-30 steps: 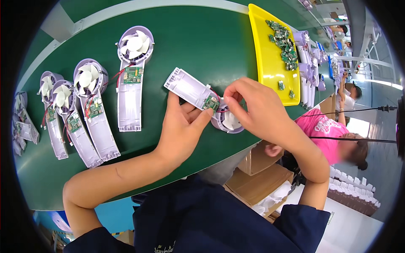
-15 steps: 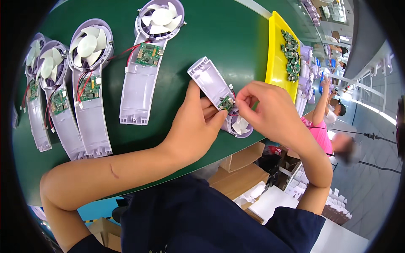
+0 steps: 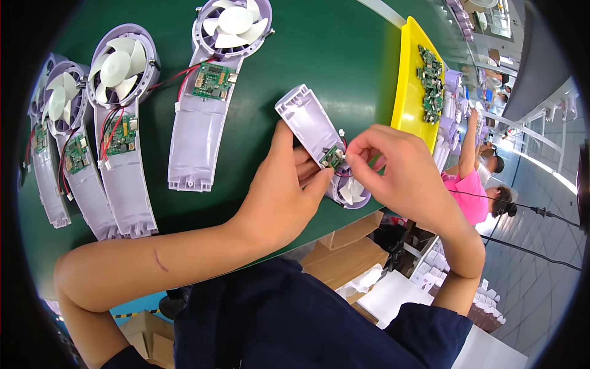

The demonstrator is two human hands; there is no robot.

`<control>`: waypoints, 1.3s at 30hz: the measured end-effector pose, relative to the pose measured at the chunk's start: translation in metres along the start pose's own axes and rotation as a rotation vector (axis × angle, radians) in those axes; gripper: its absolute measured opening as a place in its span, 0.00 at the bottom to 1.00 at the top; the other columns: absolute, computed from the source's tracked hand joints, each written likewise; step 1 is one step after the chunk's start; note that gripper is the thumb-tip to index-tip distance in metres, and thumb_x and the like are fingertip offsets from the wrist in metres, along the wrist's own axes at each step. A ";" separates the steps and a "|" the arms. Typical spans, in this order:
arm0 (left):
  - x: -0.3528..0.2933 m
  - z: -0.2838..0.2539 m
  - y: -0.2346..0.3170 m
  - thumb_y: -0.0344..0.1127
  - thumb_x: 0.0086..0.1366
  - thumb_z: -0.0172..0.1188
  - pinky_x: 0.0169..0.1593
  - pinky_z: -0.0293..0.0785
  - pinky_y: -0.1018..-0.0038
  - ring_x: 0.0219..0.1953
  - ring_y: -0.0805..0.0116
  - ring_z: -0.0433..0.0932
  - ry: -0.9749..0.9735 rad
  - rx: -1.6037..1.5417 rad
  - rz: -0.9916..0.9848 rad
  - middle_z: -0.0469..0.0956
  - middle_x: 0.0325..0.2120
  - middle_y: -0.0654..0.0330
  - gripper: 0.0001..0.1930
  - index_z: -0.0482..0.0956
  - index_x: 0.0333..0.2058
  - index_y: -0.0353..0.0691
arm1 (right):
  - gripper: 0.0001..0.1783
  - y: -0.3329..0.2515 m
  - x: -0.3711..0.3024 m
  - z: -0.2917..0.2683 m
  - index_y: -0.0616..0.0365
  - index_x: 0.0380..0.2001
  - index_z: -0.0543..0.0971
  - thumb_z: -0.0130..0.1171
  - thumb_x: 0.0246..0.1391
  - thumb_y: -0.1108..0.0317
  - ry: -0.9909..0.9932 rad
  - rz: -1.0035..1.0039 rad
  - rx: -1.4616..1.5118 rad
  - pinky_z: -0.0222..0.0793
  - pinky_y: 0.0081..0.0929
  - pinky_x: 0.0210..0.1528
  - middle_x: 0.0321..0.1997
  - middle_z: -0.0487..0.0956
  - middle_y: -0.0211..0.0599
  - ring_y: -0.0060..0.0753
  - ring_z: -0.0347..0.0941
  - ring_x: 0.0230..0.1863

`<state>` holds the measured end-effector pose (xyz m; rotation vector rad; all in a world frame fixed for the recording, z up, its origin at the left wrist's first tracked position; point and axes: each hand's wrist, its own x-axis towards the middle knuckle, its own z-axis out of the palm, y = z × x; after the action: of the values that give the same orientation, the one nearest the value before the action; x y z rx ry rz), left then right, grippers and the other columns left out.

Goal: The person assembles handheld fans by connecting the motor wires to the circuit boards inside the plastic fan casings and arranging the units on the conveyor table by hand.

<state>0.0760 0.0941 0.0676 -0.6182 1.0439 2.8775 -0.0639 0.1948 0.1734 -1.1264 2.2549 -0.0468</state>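
Note:
My left hand (image 3: pixel 279 184) is closed round a light purple handheld fan housing (image 3: pixel 305 120), thumb on one edge and fingers at the other. The housing is open-faced and tilted, its white fan blades (image 3: pixel 352 190) at the near right end. Inside sits a small green circuit board (image 3: pixel 332 157). My right hand (image 3: pixel 396 175) pinches with thumb and forefinger right beside that board, where a thin red wire and a small white connector (image 3: pixel 342 133) show. What lies between those fingertips is too small to make out.
Several similar fan housings with boards and red and black wires lie to the left, the nearest fan housing (image 3: pixel 200 141) beside my left hand. A yellow tray (image 3: pixel 405 98) holds a pile of circuit boards (image 3: pixel 430 83). Cardboard boxes (image 3: pixel 347 264) stand below the green table's (image 3: pixel 332 37) edge. A person in pink (image 3: pixel 467 197) is at the right.
The view has shifted slightly, so the fans at the left sit a little lower and farther left. Both hands stay at the same housing, the right fingertips still pinched beside the board.

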 end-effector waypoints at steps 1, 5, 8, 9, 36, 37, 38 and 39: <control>-0.001 0.000 0.001 0.16 0.69 0.55 0.61 0.77 0.64 0.60 0.57 0.78 0.000 -0.002 -0.007 0.77 0.54 0.43 0.30 0.49 0.64 0.32 | 0.05 0.000 0.000 0.001 0.62 0.32 0.80 0.64 0.56 0.71 0.019 -0.010 0.002 0.77 0.32 0.34 0.31 0.82 0.39 0.36 0.82 0.31; 0.001 -0.001 -0.001 0.16 0.69 0.54 0.61 0.77 0.64 0.60 0.57 0.78 -0.003 -0.013 0.027 0.77 0.54 0.43 0.29 0.51 0.63 0.33 | 0.06 0.000 0.003 0.002 0.59 0.29 0.80 0.65 0.54 0.69 0.063 -0.043 -0.012 0.77 0.36 0.32 0.29 0.81 0.38 0.40 0.82 0.30; -0.001 0.001 -0.001 0.16 0.69 0.55 0.61 0.77 0.64 0.60 0.58 0.78 -0.005 -0.045 0.013 0.77 0.54 0.44 0.28 0.52 0.62 0.33 | 0.05 -0.001 0.000 0.004 0.59 0.29 0.79 0.65 0.54 0.70 0.089 -0.034 -0.027 0.77 0.36 0.31 0.29 0.81 0.39 0.41 0.82 0.29; -0.001 0.002 0.000 0.17 0.69 0.54 0.61 0.77 0.64 0.59 0.57 0.78 -0.005 -0.024 0.008 0.77 0.54 0.44 0.27 0.52 0.62 0.33 | 0.05 -0.002 -0.001 0.005 0.59 0.29 0.79 0.65 0.54 0.70 0.095 -0.039 -0.029 0.77 0.36 0.31 0.29 0.81 0.39 0.41 0.82 0.29; -0.003 0.000 -0.001 0.18 0.69 0.55 0.62 0.76 0.64 0.60 0.54 0.78 -0.002 0.053 0.025 0.77 0.56 0.41 0.29 0.50 0.62 0.32 | 0.06 -0.004 0.000 0.002 0.65 0.33 0.82 0.67 0.57 0.72 0.044 0.072 0.007 0.79 0.31 0.35 0.30 0.82 0.41 0.39 0.84 0.29; -0.002 0.000 -0.001 0.18 0.69 0.55 0.62 0.75 0.64 0.61 0.55 0.78 0.003 0.055 0.027 0.76 0.57 0.42 0.30 0.49 0.64 0.32 | 0.06 -0.003 0.000 0.002 0.65 0.33 0.82 0.67 0.57 0.72 0.034 0.072 0.008 0.79 0.31 0.34 0.30 0.82 0.42 0.39 0.83 0.29; -0.003 -0.001 -0.001 0.18 0.69 0.55 0.62 0.75 0.64 0.61 0.55 0.78 -0.001 0.060 0.022 0.76 0.57 0.42 0.30 0.49 0.64 0.32 | 0.06 -0.004 -0.001 0.003 0.65 0.33 0.82 0.67 0.57 0.72 0.023 0.075 0.014 0.78 0.32 0.34 0.30 0.82 0.42 0.40 0.83 0.28; -0.003 -0.001 -0.002 0.18 0.69 0.55 0.62 0.75 0.64 0.61 0.55 0.78 -0.015 0.054 0.032 0.76 0.57 0.42 0.32 0.47 0.65 0.32 | 0.06 -0.006 -0.001 0.002 0.65 0.33 0.82 0.67 0.57 0.72 0.027 0.080 0.020 0.78 0.32 0.34 0.30 0.82 0.42 0.40 0.83 0.28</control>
<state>0.0796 0.0954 0.0668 -0.5823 1.1348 2.8653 -0.0583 0.1920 0.1738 -1.0305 2.3157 -0.0522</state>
